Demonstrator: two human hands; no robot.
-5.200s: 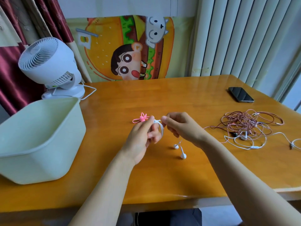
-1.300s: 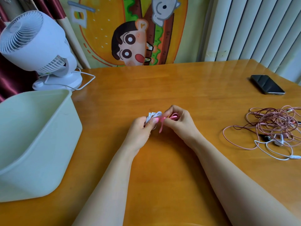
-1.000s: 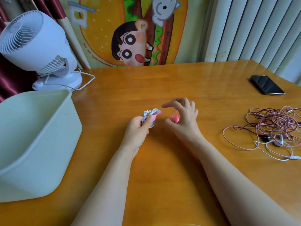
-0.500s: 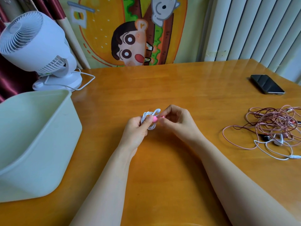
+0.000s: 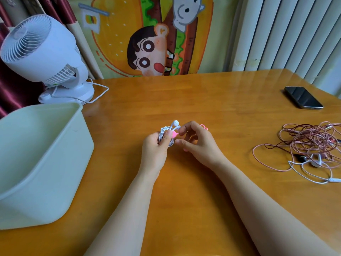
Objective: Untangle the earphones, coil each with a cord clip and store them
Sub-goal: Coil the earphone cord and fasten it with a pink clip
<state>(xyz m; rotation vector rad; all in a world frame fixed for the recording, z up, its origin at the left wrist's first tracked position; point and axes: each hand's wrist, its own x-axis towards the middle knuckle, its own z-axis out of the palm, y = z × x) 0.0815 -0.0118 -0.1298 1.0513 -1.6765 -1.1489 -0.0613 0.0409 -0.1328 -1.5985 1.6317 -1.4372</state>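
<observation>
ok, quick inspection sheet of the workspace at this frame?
Surface: glossy wooden table.
Job's things: white earphones coiled, pink cord clip against the coil; tangled earphones lying at right; pale bin at left.
Clutter: phone, far right.
Grippers: left hand grips the coil; right hand pinches the clip.
Cables: fan cable loops on the table behind the bin.
Surroundings: desk fan, cartoon poster, vertical blinds.
</observation>
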